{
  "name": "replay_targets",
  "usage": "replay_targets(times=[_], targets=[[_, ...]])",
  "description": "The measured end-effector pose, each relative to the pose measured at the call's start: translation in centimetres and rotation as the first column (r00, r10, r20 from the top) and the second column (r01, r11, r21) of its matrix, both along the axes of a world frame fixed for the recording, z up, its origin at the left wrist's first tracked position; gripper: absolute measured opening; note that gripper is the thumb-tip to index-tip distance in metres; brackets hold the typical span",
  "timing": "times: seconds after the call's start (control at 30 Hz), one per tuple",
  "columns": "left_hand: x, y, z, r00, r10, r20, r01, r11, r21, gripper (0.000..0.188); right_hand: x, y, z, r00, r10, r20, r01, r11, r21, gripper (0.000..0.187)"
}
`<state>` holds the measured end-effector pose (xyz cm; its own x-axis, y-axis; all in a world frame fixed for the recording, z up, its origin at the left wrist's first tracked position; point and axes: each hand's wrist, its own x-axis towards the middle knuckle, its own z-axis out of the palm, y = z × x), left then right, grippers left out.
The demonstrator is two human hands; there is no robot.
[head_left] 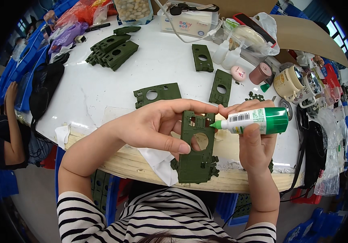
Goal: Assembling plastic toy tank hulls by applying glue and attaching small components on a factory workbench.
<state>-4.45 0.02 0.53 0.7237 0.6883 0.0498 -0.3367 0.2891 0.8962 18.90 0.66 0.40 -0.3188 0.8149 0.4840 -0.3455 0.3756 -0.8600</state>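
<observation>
My left hand [149, 125] grips a dark green plastic model hull panel [195, 166] by its upper part, thumb in front and fingers behind. The panel stands nearly upright, with a large round hole and small cut-outs near its top. My right hand [255, 148] is closed round a white glue bottle [245, 122] with a green base and green nozzle. The bottle lies sideways, its nozzle tip at the panel's upper right cut-out. Small green parts [214, 167] show beside the panel's lower edge. Another green panel [158, 93] lies flat just beyond my left hand.
A stack of green panels [115, 50] lies at the far left, two single panels [202, 58] farther right. White squeeze bottles [231, 58], a pink jar [259, 73] and a cream mug [289, 83] stand at the right. Someone else's arm [12, 133] is at the far left.
</observation>
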Motion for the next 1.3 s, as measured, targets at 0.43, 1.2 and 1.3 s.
replay_targets(times=[0.43,1.2,1.3], targets=[[-2.8,1.6,1.8,0.932,0.362,-0.012,-0.349,0.906,0.239,0.093,1.0,0.4,0.0,0.979,-0.069,-0.191,0.03,0.979,-0.199,0.034],[-9.3,6.7,-1.8,0.06,0.778,-0.626,-0.053,0.628,0.776,0.064,2.6,2.0,-0.1,0.964,-0.136,-0.228,0.086,0.973,-0.214,0.039],[-9.5,6.6,-1.5,0.075,0.89,-0.449,-0.031,0.452,0.891,0.033,2.5,2.4,0.5,0.952,-0.106,-0.286,0.051,0.98,-0.191,0.035]])
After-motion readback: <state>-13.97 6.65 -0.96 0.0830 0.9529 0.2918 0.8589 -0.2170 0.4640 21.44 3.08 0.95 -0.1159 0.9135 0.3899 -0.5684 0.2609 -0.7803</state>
